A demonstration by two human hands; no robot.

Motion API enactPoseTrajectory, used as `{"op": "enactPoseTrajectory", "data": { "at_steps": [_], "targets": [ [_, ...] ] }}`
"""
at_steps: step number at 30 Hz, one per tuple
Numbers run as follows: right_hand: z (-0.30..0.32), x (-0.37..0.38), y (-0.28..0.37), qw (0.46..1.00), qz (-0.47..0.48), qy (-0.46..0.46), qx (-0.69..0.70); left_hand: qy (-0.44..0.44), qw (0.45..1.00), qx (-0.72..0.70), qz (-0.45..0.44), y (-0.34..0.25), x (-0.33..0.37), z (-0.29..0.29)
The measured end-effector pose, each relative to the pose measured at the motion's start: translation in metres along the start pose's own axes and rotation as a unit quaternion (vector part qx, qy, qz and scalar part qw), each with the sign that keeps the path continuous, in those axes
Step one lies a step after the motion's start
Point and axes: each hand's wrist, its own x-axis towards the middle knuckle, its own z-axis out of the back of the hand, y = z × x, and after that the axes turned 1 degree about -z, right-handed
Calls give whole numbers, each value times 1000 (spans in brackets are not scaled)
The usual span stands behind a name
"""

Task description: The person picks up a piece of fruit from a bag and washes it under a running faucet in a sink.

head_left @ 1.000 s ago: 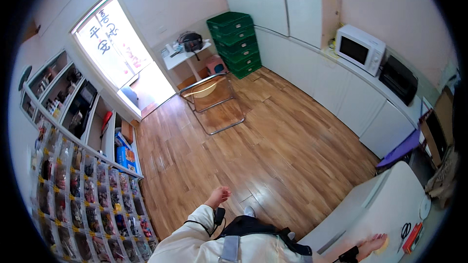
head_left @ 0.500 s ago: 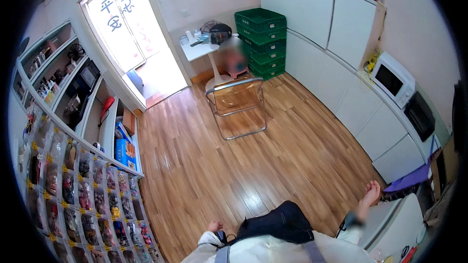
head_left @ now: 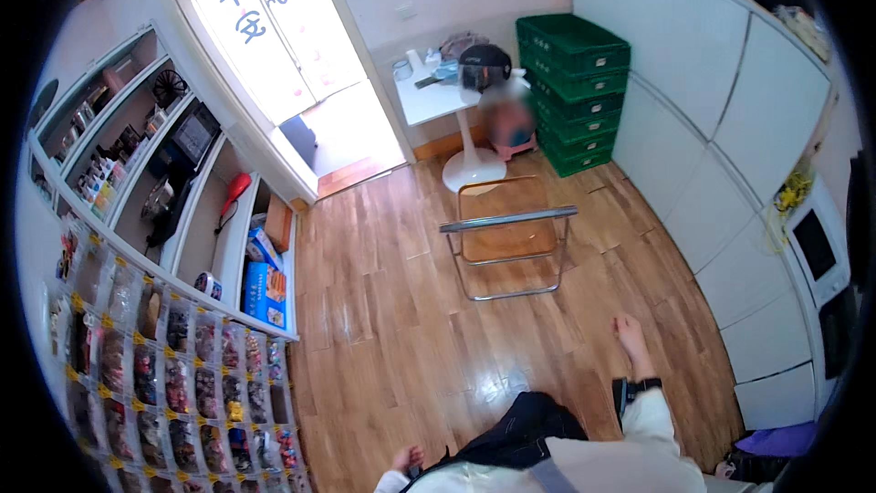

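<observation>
1. Cream left sleeve [head_left: 392, 482], cut off by the lower edge.
2. Left hand [head_left: 408, 458]: half-curled, near the clear drawers [head_left: 178, 374]; too small to tell whether it grips anything.
3. Right hand [head_left: 630, 335]: loosely open, empty, above the wooden floor [head_left: 383, 356].
4. Metal-framed chair [head_left: 509, 242]: ahead and left of the right hand, apart from it, its long top bar [head_left: 508, 217] lying crosswise, right end slightly higher in view.
5. White table [head_left: 427, 104] beyond; a blurred shape [head_left: 505, 119] beside it is unreadable.
</observation>
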Motion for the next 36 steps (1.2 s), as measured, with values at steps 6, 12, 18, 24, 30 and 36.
{"op": "enactPoseTrajectory", "data": {
  "at_steps": [6, 12, 18, 24, 30, 36],
  "targets": [
    [-126, 124, 150, 988, 100, 100, 65, -8, 983, 22, -180, -179, -36, -97],
    [-219, 170, 226, 939, 318, -14, -128, 38, 973, -53, -220, -291, -44, -145],
    [-271, 195, 203, 866, 405, -64, -287, 55, 988, -39, -137, -350, 39, -93],
    [-286, 188, 232, 933, 203, -77, -288, -23, 978, 205, -29, -434, 163, 5],
    [-309, 242, 186, 879, 30, -109, -464, -62, 915, 359, -176, -605, 246, 20],
    [-375, 350, 398, 956, 174, -199, 127, 68, 957, 179, -217, -753, 246, -108]
  ]
}}
